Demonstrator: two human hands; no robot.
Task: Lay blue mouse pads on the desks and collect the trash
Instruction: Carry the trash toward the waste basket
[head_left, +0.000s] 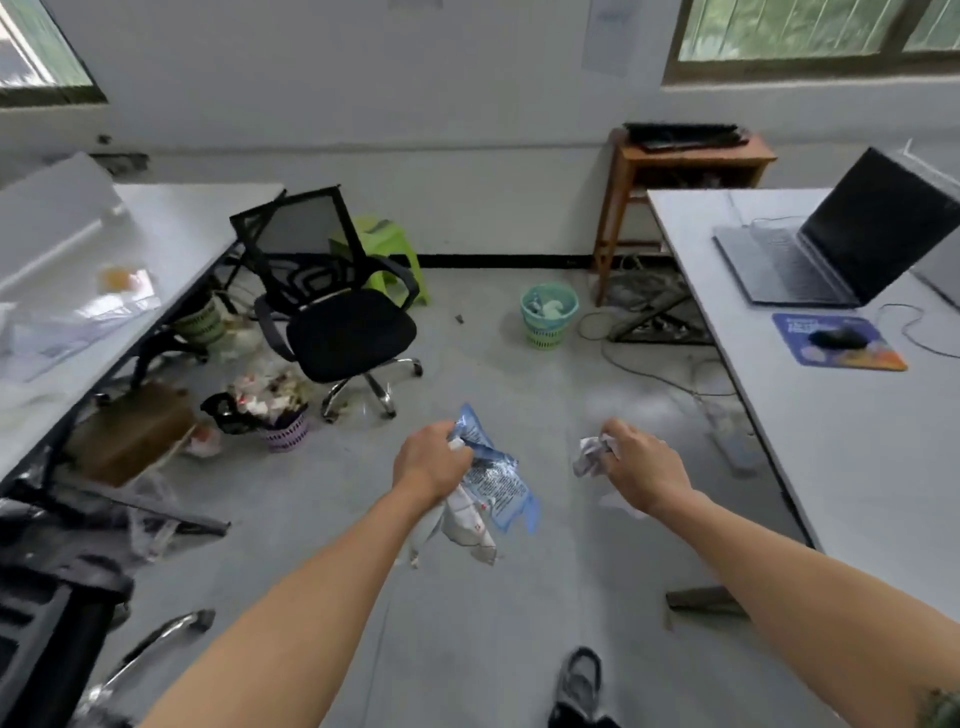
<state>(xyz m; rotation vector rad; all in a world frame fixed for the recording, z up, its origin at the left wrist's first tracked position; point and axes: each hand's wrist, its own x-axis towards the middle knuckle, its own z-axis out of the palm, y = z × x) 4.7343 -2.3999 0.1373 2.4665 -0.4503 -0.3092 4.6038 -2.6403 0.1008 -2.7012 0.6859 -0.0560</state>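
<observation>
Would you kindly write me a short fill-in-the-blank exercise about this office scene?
1. The left hand grips white packaging and a ____ printed wrapper.
2. The right hand holds crumpled white ____.
3. The black mouse rests on a mouse pad near the open ____.
Missing words: blue; paper; laptop.

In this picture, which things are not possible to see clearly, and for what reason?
Head view only.
1. Print on the blue wrapper in the left hand: blurred, too small.
2. The crumpled paper: partly covered by the right hand.
3. The orange thing on the left desk: blurred.
4. Contents of the teal bin: too small.
</observation>
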